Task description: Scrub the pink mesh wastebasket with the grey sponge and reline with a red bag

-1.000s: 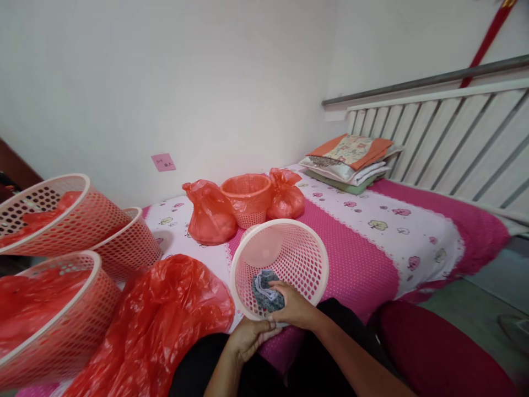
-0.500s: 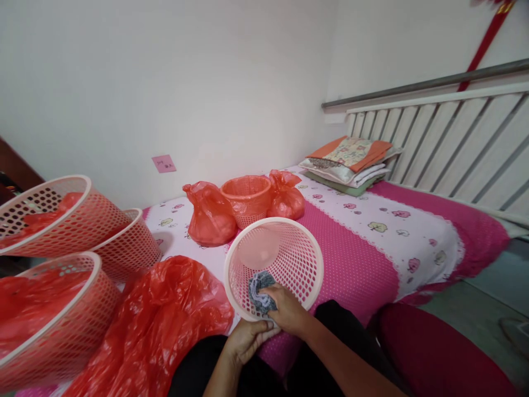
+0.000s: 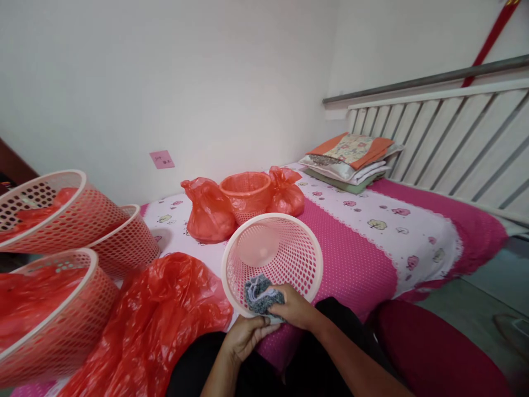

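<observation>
A pale pink plastic mesh basket [image 3: 300, 242] lies tilted in front of me, its mouth facing my body. My left hand [image 3: 247, 336] is closed on the near edge of its rim, thumb on top and fingers beneath. Bunched in my right hand [image 3: 292, 306] is a grey-blue cloth [image 3: 260, 293], pressed at the inner wall and near rim just above my left hand. The fingers under the cloth are partly hidden.
A loose red plastic bag [image 3: 165, 309] lies left of the basket, beside several pink baskets [image 3: 61, 309] holding red plastic. Behind are tied red bags [image 3: 209, 215] and a red-lined basket [image 3: 243, 201]. Folded cushions [image 3: 351, 157] and a dark red stool [image 3: 438, 353] are on the right.
My right hand has drawn the cloth slightly toward me and over the near rim. My left hand keeps its hold on the rim. The view has shifted a little.
</observation>
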A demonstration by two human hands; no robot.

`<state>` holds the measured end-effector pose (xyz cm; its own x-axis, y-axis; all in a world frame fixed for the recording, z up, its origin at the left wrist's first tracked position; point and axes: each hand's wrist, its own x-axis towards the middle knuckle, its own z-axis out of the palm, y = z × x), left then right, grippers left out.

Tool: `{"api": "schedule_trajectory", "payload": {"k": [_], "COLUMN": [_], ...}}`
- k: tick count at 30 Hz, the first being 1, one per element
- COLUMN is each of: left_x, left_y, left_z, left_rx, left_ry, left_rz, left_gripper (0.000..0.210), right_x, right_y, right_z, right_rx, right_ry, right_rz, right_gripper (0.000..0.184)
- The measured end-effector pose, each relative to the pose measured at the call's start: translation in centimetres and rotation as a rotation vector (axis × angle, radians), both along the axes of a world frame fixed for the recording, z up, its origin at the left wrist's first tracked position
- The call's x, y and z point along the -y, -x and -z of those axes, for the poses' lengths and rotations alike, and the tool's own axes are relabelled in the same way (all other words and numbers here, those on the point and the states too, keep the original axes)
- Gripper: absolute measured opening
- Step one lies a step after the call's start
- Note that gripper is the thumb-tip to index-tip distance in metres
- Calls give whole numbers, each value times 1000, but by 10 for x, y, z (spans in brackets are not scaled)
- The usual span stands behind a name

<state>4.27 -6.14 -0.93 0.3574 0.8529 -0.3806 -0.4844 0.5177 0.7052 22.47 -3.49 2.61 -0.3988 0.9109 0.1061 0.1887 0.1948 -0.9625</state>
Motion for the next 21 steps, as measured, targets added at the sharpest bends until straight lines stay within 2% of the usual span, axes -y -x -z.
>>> {"api": "schedule_trajectory", "payload": {"k": [3,8,17,19,21], "left_x": [0,0,1,1,0], "left_y": [1,3,-1,-2,-1], "left_z": [1,0,-7,-9,-7], "left_rx": [8,34,48,45,44], "left_ry": [-22,-39,-22,-21,-18], "left_rz": [14,39,35,39,22], "left_gripper": [41,41,39,36,37], "right_x": [-1,-1,1,1,1], "right_y": [-6,-15,-38,-47,-55], "right_z": [-4,-21,-45,-48,-51], "right_rx": [-89,-62,174,144,21], "right_ry": [81,235,269,300,302], "right_rz": [-26,-12,12,-3,12], "right_gripper": [20,10,10,12,18]}}
